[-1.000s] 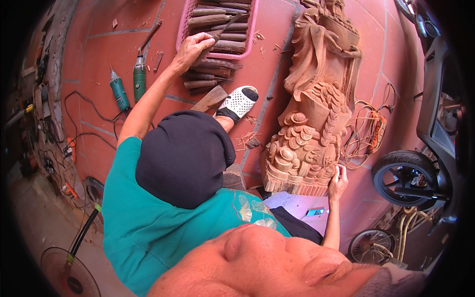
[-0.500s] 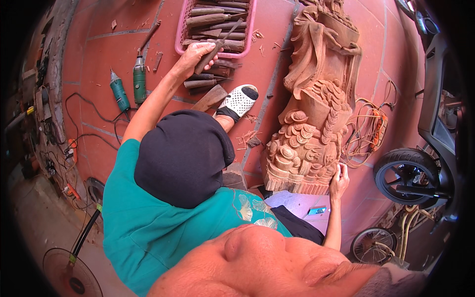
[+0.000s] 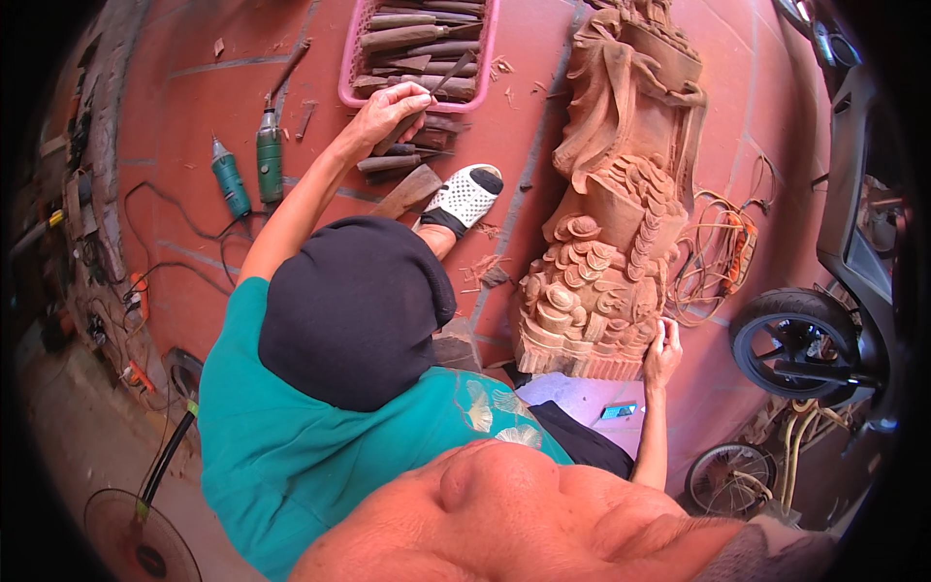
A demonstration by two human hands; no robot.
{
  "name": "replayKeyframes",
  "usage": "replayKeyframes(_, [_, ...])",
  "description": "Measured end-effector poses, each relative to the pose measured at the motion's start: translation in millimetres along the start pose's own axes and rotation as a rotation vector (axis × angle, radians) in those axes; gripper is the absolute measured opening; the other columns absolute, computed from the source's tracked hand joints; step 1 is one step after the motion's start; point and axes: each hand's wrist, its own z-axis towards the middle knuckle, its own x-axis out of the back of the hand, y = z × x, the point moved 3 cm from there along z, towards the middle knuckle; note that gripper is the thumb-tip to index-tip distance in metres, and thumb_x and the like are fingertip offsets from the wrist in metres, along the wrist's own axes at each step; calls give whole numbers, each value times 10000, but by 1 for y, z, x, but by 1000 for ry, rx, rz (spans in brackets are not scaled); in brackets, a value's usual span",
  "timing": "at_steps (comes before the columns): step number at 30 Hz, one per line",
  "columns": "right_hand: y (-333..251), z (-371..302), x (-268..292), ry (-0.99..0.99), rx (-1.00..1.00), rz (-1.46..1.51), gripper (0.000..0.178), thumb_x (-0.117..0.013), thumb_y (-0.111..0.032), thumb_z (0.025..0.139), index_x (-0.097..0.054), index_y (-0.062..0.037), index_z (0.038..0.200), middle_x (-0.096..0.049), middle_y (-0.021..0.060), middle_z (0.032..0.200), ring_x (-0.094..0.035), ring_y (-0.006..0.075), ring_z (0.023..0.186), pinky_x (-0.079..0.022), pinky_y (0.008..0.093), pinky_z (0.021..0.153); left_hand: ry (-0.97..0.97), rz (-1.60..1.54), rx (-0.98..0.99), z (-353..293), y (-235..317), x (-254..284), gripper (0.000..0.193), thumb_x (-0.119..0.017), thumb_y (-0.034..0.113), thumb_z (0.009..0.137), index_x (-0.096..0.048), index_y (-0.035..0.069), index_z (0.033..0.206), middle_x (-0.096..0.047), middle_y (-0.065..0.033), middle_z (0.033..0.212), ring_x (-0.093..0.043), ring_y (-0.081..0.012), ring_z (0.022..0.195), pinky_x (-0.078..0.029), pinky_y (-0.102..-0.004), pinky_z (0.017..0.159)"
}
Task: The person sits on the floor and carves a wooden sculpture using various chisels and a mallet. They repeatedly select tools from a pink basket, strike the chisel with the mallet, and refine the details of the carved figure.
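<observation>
My left hand (image 3: 390,116) is closed round a wood-carving chisel (image 3: 456,74), its thin blade slanting up to the right over a pink plastic basket (image 3: 490,48). The hand covers much of the dark handle. Several chisels with wooden handles lie in the basket, and more lie on the floor just below it. On the right lies a long carved wooden sculpture (image 3: 621,204) with draped folds and rounded, coin-like shapes. My right hand (image 3: 662,351) rests against the lower right corner of its base, fingers partly stretched and grasping no tool.
Two green power tools (image 3: 269,155) with black cords lie at the left. A coiled cable with an orange power strip (image 3: 741,254) sits right of the sculpture. A wheeled vehicle's tyre (image 3: 797,344) stands at far right, a fan (image 3: 145,533) at lower left. Wood chips litter the tiles.
My left hand has turned over the chisel, so its fingers cover more of the handle and the blade tip sits slightly lower. My right hand stays against the sculpture's base.
</observation>
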Motion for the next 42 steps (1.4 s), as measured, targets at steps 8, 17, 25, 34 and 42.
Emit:
replayKeyframes(8, [-134,66,21,151,268,321,122,-605,-94,983,-674,-15,1046,-700,51,902,-652,125,817,-531,274,749,-211,156,-93,-30,50,-48,226,-585,243,1005,-645,30,1049,-546,39,714,-461,-30,595,-385,-204,533])
replayKeyframes(17, [-276,70,-53,-385,346,660,468,-879,-245,761,-659,-46,1123,-665,20,822,-603,68,722,-516,234,653,-516,87,7,-58,60,-116,224,-642,198,978,-657,5,1092,-601,14,747,-514,-42,615,-418,-212,532])
replayKeyframes(25, [-271,64,-63,-349,277,855,198,-815,-136,840,-673,-6,881,-664,13,770,-575,39,665,-462,211,584,-486,175,-40,-67,58,-130,223,-670,215,956,-657,21,1064,-645,13,796,-546,-38,680,-427,-214,540])
replayKeyframes(34, [-264,69,-36,-298,273,910,144,-768,-103,877,-663,-5,868,-662,29,746,-613,70,664,-494,249,583,-434,279,-55,-63,66,-137,232,-692,210,941,-655,4,1042,-645,-7,785,-574,-63,705,-476,-252,625])
replayKeyframes(42, [-247,103,8,242,528,338,112,-642,-103,965,-671,-6,918,-673,85,737,-651,150,657,-510,284,600,-282,327,-193,-65,59,-125,231,-739,146,880,-660,-7,1034,-671,-22,824,-602,-76,758,-499,-260,698])
